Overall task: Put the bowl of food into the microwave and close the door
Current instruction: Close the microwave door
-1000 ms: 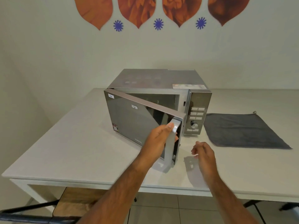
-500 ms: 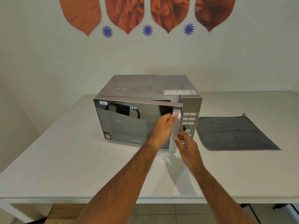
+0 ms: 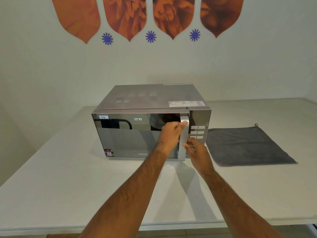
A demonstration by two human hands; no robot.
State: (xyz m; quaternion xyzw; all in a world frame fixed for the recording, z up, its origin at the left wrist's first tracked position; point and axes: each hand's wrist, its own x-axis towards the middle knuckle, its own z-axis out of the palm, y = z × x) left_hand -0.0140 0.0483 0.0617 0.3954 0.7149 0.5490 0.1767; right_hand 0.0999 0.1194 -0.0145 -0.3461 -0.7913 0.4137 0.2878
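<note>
Door [image 3: 137,134] sits flush or nearly flush against the microwave [image 3: 149,97] body; can't confirm from here whether the latch has caught. Your left hand [image 3: 171,136] is curled around the upper part of the vertical handle [image 3: 183,134], thumb on its front face, fingers wrapped behind it. Your right hand [image 3: 197,150] is loosely curled with nothing in it, fingertips touching the lower handle edge just beside the button panel [image 3: 198,132]. The bowl isn't visible anywhere: the door glass is mirrored and shows only reflections, so I judge it's inside, but I can't verify that. To finish this step cleanly, push straight in toward the cabinet, not sideways, so the unit doesn't skid on the worktop [image 3: 68,186]. Spread pressure along the handle with both hands, upper and lower, so the door seats evenly and doesn't twist at the hinge side. Get your left fingers out from behind the handle before the final press, or push with thumb and palm only; the gap there looks tight. Keep your right fingertips off the buttons and the knob they're hiding, or you may start a programme by accident. Press firmly once, feel for the click, then check the seam along the top edge is even. The grey cloth [image 3: 247,145] lies well clear to the right, no interference.
</note>
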